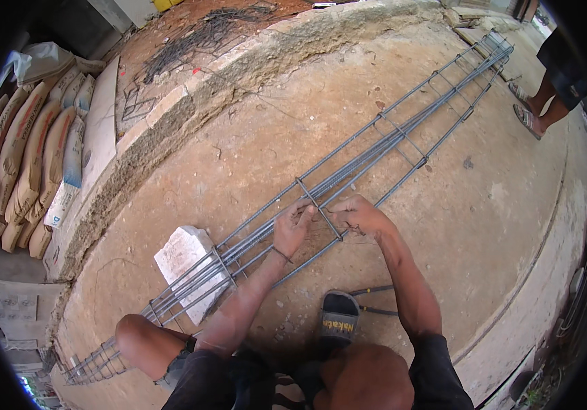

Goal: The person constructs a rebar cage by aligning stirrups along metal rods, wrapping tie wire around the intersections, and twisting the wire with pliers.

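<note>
A long steel rebar cage (392,130) runs diagonally over the concrete, its lengthwise bars held inside square stirrups. Both my hands are at one stirrup (328,224) near the middle of the cage. My left hand (292,229) is on its left side, fingers curled together against the bars, with a thin dark band round the wrist. Just right of the stirrup, my right hand (363,217) has its fingertips pinched together. Whatever small thing either hand grips is too fine to make out. Under the cage's nearer part lies a white block (187,256).
Stacked paper sacks (34,147) stand at the left by a rough concrete ledge (191,96). Beyond it lies a heap of bent steel stirrups (201,41). Another person's sandalled feet (531,119) are at the far right. My sandalled foot (339,314) is beside the cage.
</note>
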Available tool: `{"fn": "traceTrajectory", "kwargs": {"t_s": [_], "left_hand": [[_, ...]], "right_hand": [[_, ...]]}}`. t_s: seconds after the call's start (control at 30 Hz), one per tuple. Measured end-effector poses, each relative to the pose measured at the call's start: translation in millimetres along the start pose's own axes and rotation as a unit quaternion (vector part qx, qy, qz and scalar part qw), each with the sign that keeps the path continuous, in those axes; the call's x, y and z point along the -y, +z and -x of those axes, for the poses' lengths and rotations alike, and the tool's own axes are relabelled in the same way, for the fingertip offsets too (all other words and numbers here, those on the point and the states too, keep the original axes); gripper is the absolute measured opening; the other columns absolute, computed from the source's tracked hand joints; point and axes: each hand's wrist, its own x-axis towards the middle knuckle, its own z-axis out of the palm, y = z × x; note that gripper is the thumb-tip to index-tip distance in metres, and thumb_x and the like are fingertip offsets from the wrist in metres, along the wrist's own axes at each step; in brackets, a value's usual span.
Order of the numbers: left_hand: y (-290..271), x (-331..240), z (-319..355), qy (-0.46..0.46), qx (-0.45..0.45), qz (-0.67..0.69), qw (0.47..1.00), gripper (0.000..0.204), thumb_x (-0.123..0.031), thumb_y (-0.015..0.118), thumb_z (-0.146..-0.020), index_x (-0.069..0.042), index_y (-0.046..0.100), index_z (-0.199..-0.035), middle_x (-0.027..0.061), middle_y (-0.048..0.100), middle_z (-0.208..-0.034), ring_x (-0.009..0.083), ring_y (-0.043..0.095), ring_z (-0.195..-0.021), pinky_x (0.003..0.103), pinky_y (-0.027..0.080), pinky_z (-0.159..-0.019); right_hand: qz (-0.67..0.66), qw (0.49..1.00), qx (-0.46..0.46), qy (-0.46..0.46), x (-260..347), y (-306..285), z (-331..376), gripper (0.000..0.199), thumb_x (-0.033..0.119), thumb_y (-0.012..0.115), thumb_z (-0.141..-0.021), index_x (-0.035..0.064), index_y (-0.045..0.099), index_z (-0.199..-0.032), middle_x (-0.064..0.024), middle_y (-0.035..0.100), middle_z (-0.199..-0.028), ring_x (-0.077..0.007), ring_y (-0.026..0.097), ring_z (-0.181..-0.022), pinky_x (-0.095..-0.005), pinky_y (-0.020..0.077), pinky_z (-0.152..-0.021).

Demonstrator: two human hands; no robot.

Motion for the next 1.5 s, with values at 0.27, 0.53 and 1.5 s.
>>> {"fn": "traceTrajectory", "kwargs": {"t_s": [0.27,0.53,1.5], "left_hand": [[3,-11,-3,0.058,-0.026,-0.356,0.932,0.018,-0.017,0.079,-0.073,-0.007,0.074,-0.086,0.0134,0.067,-0.088,0.0252,0.065,-0.077,0.036,0.050,-0.070],[24,26,-1,0.290,-0.088,-0.512,0.804,0.027,-0.022,0.076,-0.072,-0.003,0.059,-0.084,0.0144,0.063,-0.081,0.0322,0.061,-0.082,0.044,0.047,-0.071],[9,15,-42,-0.336,0.134,0.062,0.930,0.020,-0.009,0.058,-0.082,0.000,0.069,-0.096,0.0095,0.071,-0.084,0.0183,0.069,-0.071,0.032,0.052,-0.055]], "right_hand": [[-0.023,1.000,0.014,0.010,4,-5,5,0.024,0.013,0.061,-0.087,0.0064,0.059,-0.064,0.0034,0.046,-0.054,-0.0065,0.039,-0.048,-0.0255,0.0286,-0.044],[0.057,0.998,0.021,-0.023,10,-5,0,0.025,0.012,0.059,-0.085,0.0063,0.055,-0.060,0.0037,0.045,-0.054,-0.0072,0.041,-0.048,-0.0267,0.0309,-0.044],[0.083,0.994,-0.023,-0.060,-13,3,26,0.019,0.005,0.057,-0.084,0.0024,0.062,-0.065,0.0031,0.048,-0.054,-0.0054,0.042,-0.047,-0.0249,0.0302,-0.043]]}}
